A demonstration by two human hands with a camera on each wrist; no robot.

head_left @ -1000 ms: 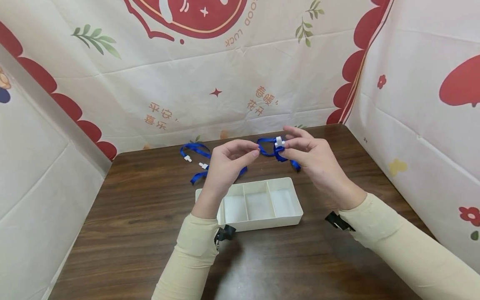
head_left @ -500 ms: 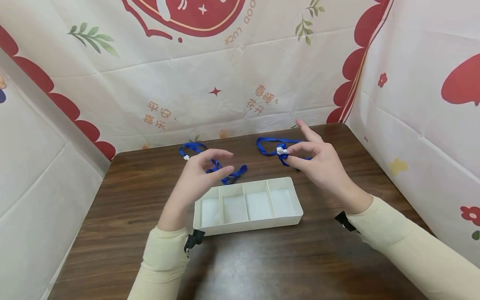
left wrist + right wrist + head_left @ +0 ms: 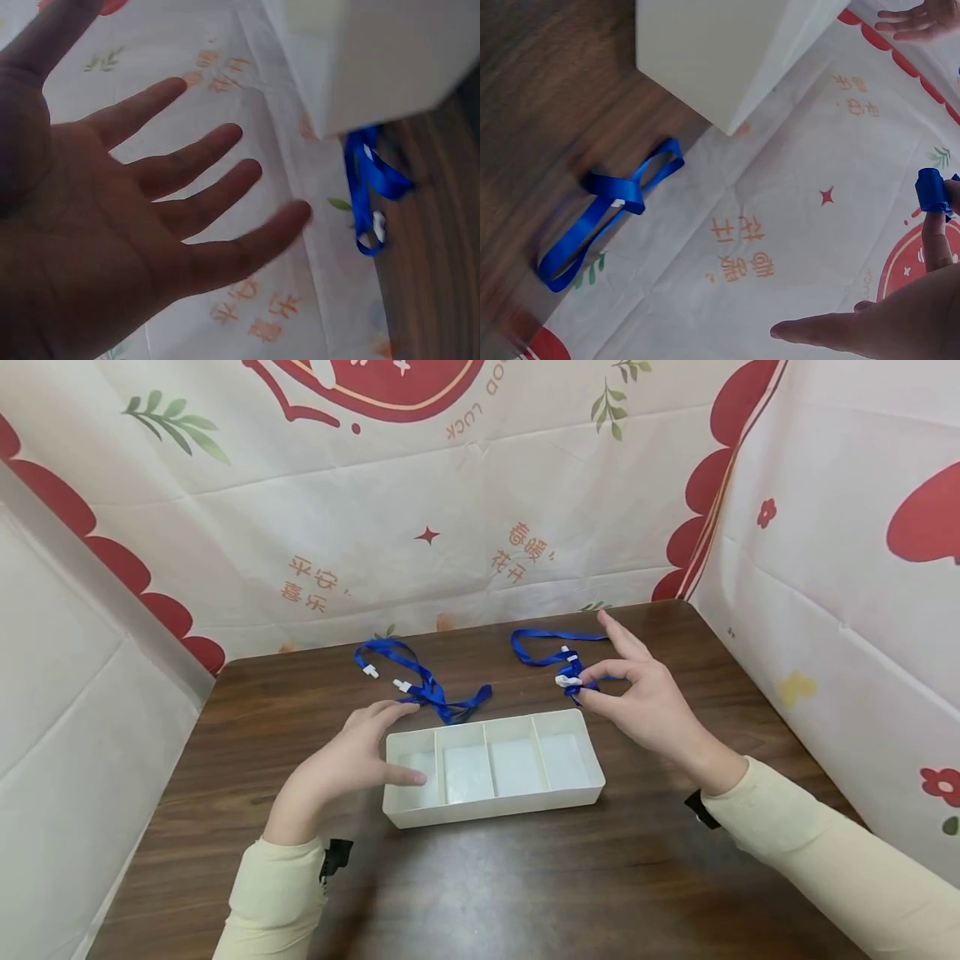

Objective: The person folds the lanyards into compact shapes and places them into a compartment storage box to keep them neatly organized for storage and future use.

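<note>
Brown counter (image 3: 450, 893), printed backdrop (image 3: 375, 493): right hand (image 3: 648, 702) pinches a coiled blue strap (image 3: 932, 190) up near the tray (image 3: 491, 810); left hand (image 3: 341, 764), grip wide, by its left end. I'd guess carry step; next move needs that strap kept snug.

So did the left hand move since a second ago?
Yes: judged against the white tray, the left hand has moved left, toward the tray's left end.

The right hand (image 3: 652, 714) pinches a small, shiny blue ribbon (image 3: 932, 189), rolled up tight and held in the air, with a white clip (image 3: 567, 682) on it. A long white box (image 3: 495, 811) sits flat with its top open and four parts in a row, its end near the left hand (image 3: 337, 768).
</note>
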